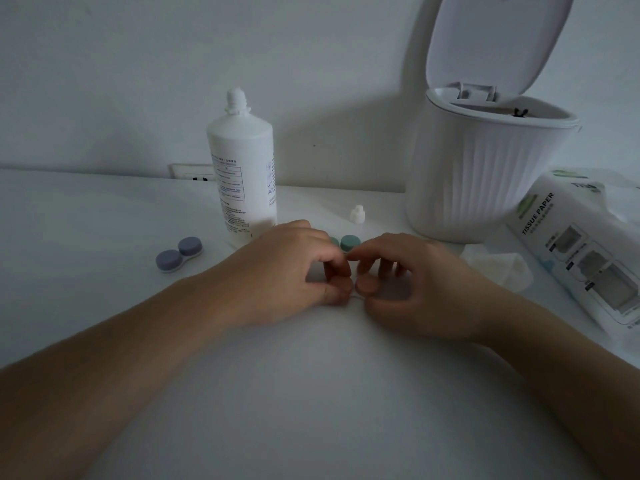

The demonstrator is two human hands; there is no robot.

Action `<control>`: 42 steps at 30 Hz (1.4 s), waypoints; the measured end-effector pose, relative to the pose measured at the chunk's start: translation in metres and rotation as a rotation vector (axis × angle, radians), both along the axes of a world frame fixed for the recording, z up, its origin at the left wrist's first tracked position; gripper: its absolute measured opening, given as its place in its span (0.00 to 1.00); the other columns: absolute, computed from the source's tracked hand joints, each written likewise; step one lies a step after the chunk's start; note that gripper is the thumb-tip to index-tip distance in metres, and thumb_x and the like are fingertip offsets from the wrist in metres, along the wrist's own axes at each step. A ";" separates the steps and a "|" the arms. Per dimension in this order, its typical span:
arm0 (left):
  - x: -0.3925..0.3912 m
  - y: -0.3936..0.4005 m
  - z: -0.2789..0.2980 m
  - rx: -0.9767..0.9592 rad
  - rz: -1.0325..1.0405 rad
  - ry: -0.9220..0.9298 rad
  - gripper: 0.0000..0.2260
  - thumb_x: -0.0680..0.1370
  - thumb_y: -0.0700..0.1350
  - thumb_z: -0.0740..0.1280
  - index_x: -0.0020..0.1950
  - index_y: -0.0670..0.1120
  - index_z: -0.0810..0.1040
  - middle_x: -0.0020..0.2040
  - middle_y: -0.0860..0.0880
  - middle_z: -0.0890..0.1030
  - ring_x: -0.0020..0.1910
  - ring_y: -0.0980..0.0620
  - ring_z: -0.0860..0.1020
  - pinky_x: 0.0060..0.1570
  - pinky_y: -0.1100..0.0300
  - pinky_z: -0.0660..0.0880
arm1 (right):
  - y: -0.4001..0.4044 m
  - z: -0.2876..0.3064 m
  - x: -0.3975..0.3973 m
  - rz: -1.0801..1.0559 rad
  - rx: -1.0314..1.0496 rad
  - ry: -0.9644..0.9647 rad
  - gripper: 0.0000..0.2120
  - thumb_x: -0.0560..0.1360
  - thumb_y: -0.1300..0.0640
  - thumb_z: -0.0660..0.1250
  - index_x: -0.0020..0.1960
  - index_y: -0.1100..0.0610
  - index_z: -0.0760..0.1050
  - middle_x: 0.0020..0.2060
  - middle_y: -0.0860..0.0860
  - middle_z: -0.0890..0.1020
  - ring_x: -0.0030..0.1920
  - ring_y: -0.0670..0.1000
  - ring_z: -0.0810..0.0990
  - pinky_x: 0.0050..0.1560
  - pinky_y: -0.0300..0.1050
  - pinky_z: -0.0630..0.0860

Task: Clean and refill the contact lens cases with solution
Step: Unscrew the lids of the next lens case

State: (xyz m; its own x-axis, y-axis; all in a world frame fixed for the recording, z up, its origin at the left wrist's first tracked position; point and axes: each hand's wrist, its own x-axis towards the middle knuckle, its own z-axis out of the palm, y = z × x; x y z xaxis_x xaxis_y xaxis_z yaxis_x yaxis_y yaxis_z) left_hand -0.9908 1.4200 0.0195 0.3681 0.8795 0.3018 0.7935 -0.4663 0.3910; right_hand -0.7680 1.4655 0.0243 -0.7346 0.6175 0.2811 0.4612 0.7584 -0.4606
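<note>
My left hand [304,271] and my right hand [412,285] meet at the middle of the table with fingers curled. Together they pinch a small white lens case [357,298]; only a thin edge of it shows between the thumbs. Just behind the fingers lie two green caps [349,242], off the case. A second lens case with purple caps [178,254] lies shut to the left. The white solution bottle [242,174] stands uncapped behind my left hand, and its small cap [357,214] stands on the table to its right.
A white ribbed bin [485,174] with its lid up stands at the back right. A tissue paper pack [581,251] lies along the right edge, with a crumpled tissue [502,268] beside it. A wall socket [190,173] sits behind the bottle.
</note>
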 end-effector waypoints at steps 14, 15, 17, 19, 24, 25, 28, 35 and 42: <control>0.000 0.000 0.000 -0.004 0.003 -0.001 0.09 0.73 0.58 0.74 0.49 0.56 0.84 0.43 0.61 0.80 0.50 0.63 0.72 0.44 0.71 0.65 | -0.002 0.000 -0.002 0.002 0.021 0.078 0.04 0.73 0.59 0.74 0.48 0.54 0.84 0.37 0.45 0.78 0.39 0.48 0.77 0.42 0.43 0.74; -0.001 0.000 0.000 -0.006 0.005 0.000 0.09 0.73 0.58 0.74 0.49 0.56 0.84 0.43 0.61 0.80 0.50 0.63 0.72 0.45 0.70 0.66 | -0.001 0.001 -0.001 -0.010 0.006 0.094 0.05 0.73 0.60 0.74 0.49 0.53 0.84 0.38 0.45 0.79 0.40 0.48 0.77 0.42 0.41 0.74; -0.001 0.000 0.000 -0.016 0.008 0.000 0.09 0.74 0.58 0.74 0.49 0.57 0.84 0.44 0.61 0.81 0.50 0.63 0.73 0.48 0.66 0.69 | 0.000 0.005 0.003 -0.033 -0.035 0.126 0.08 0.73 0.60 0.74 0.51 0.53 0.84 0.40 0.46 0.81 0.41 0.48 0.78 0.43 0.37 0.74; 0.000 -0.001 0.000 -0.021 0.009 -0.001 0.08 0.74 0.58 0.73 0.50 0.57 0.84 0.45 0.62 0.81 0.50 0.62 0.73 0.48 0.63 0.71 | 0.003 0.007 0.006 -0.065 -0.088 0.173 0.10 0.74 0.59 0.73 0.54 0.50 0.84 0.41 0.44 0.82 0.40 0.47 0.78 0.42 0.33 0.73; 0.000 -0.002 0.000 -0.028 0.003 -0.013 0.07 0.74 0.58 0.73 0.48 0.58 0.83 0.43 0.63 0.80 0.49 0.60 0.74 0.48 0.59 0.72 | 0.010 0.002 0.008 -0.157 -0.157 0.304 0.11 0.73 0.57 0.73 0.51 0.43 0.84 0.38 0.38 0.81 0.34 0.42 0.74 0.37 0.30 0.71; 0.000 -0.002 0.000 -0.025 0.002 -0.016 0.07 0.74 0.57 0.74 0.48 0.57 0.83 0.43 0.63 0.80 0.49 0.60 0.74 0.49 0.59 0.72 | 0.012 0.001 0.007 -0.183 -0.150 0.303 0.09 0.73 0.57 0.74 0.49 0.43 0.84 0.37 0.38 0.81 0.33 0.41 0.74 0.36 0.29 0.70; -0.001 -0.002 -0.001 -0.017 0.004 -0.023 0.07 0.73 0.55 0.75 0.49 0.56 0.84 0.44 0.62 0.81 0.49 0.60 0.74 0.50 0.59 0.72 | 0.018 0.000 0.009 -0.277 -0.125 0.266 0.05 0.69 0.54 0.77 0.42 0.47 0.82 0.35 0.39 0.83 0.32 0.39 0.76 0.35 0.29 0.71; -0.001 -0.002 0.000 -0.017 -0.003 -0.024 0.07 0.73 0.56 0.75 0.49 0.56 0.84 0.44 0.62 0.81 0.49 0.63 0.73 0.47 0.67 0.68 | 0.020 0.002 0.014 -0.287 -0.048 0.028 0.13 0.72 0.49 0.75 0.56 0.43 0.81 0.44 0.34 0.85 0.51 0.29 0.80 0.54 0.21 0.70; -0.001 -0.002 -0.001 -0.002 -0.010 -0.027 0.08 0.73 0.55 0.75 0.49 0.55 0.84 0.43 0.62 0.81 0.48 0.64 0.72 0.43 0.73 0.64 | 0.022 0.002 0.015 -0.278 0.042 -0.082 0.15 0.76 0.44 0.70 0.62 0.42 0.81 0.57 0.34 0.82 0.59 0.32 0.74 0.56 0.23 0.65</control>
